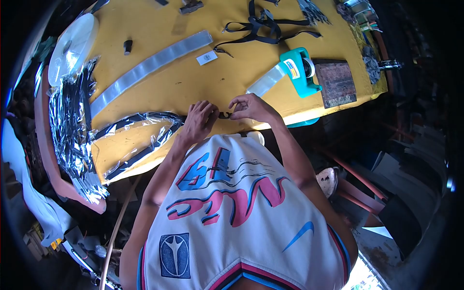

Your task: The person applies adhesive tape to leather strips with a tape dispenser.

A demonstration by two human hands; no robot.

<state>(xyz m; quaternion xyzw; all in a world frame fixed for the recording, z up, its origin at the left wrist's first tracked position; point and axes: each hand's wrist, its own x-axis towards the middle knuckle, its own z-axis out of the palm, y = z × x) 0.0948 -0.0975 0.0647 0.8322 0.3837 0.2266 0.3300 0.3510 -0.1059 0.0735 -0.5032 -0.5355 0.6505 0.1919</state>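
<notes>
My left hand [199, 118] is closed at the table's front edge, its fingers curled down. A black strap in clear plastic [140, 117] runs from the left and passes under that wrist. Between my hands a short dark piece of strap [224, 115] shows, small and partly covered by fingers. My right hand [252, 107] is bent around its other end, thumb and fingertips close to it. Whether this piece joins the plastic-wrapped strap is hidden by my left hand.
On the yellow table [193, 82] are a green tape dispenser [300, 72], a clear strip [150, 70], a white label [207, 58], black harness straps [261, 29], a dark block [336, 82], a white roll [72, 48] and bundled plastic-wrapped straps [72, 116]. A hammer head [191, 7] lies far back.
</notes>
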